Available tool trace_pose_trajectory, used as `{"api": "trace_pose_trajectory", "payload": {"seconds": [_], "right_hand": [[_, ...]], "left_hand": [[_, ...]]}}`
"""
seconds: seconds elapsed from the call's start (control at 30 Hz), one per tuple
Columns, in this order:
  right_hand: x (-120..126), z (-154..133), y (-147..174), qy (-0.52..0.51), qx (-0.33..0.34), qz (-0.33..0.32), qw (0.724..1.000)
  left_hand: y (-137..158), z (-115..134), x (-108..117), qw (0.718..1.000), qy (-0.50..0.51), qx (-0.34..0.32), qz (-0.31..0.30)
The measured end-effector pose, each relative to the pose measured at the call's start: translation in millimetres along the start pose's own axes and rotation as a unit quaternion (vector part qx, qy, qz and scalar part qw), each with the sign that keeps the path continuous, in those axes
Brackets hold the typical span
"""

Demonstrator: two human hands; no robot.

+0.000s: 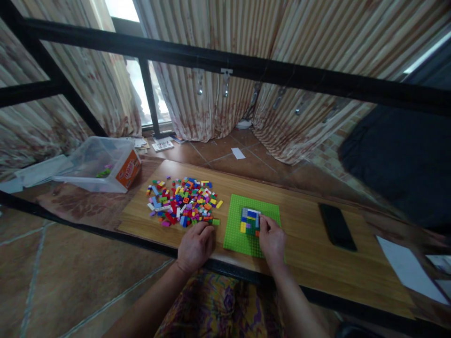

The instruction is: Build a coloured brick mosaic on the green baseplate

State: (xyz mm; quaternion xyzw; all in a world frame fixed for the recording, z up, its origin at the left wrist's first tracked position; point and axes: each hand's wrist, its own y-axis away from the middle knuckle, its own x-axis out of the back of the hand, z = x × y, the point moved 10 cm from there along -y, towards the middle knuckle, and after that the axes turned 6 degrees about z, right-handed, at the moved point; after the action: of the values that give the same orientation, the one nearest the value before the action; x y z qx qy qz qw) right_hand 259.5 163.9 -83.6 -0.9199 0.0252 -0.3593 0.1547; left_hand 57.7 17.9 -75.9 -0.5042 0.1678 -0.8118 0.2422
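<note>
A bright green studded baseplate lies on the wooden board. Toy bricks in blue, grey, white, yellow, green and orange form a tight block on it. My right hand is closed in a pinch at the block's right edge, its fingertips on a light blue brick. To the left spreads a heap of loose, many-coloured toy bricks. At the heap's near edge, my left hand rests with fingers curled; whatever they may hold is hidden. A lime green brick lies just beyond it.
A black phone lies on the right of the wooden board. A clear plastic bin with an orange label stands at the left. White papers lie at the far right. A dark metal bar crosses in front of curtains.
</note>
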Motion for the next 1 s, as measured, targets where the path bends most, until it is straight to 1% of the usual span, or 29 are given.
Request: {"api": "trace_pose_trajectory", "payload": {"seconds": [0.1, 0.2, 0.27, 0.33, 0.4, 0.5, 0.6, 0.67, 0.77, 0.87, 1.0], "right_hand": [[10, 11, 3, -0.037, -0.037, 0.017, 0.998], [19, 12, 10, -0.057, -0.047, 0.037, 0.997], [21, 5, 16, -0.076, -0.040, 0.036, 0.996], [16, -11, 23, -0.098, -0.016, 0.019, 0.995], [6, -35, 30, -0.111, 0.028, -0.012, 0.993], [-17, -71, 43, -0.103, 0.100, -0.072, 0.987], [-41, -93, 53, -0.073, 0.149, -0.123, 0.979], [-56, -100, 57, -0.043, 0.171, -0.147, 0.973], [-71, -104, 57, 0.008, 0.192, -0.159, 0.968], [-82, -108, 55, 0.037, 0.211, -0.161, 0.963], [-91, -113, 54, 0.043, 0.223, -0.170, 0.959]], "left_hand": [[0, 0, 0, 1.000, 0.003, -0.001, -0.001], [2, 0, -1, 1.000, 0.005, -0.004, -0.003], [4, -1, -1, 1.000, 0.003, -0.004, -0.001], [5, -1, -1, 1.000, 0.001, -0.005, 0.004], [6, -1, -1, 1.000, 0.001, -0.007, 0.006], [6, 0, -1, 1.000, 0.002, -0.007, 0.006], [5, 4, 1, 1.000, 0.001, -0.014, 0.012], [5, 6, 3, 1.000, -0.001, -0.020, 0.021], [5, 6, 5, 0.999, -0.002, -0.024, 0.031], [6, 6, 5, 0.999, 0.001, -0.027, 0.036], [7, 4, 2, 0.999, 0.004, -0.026, 0.029]]}}
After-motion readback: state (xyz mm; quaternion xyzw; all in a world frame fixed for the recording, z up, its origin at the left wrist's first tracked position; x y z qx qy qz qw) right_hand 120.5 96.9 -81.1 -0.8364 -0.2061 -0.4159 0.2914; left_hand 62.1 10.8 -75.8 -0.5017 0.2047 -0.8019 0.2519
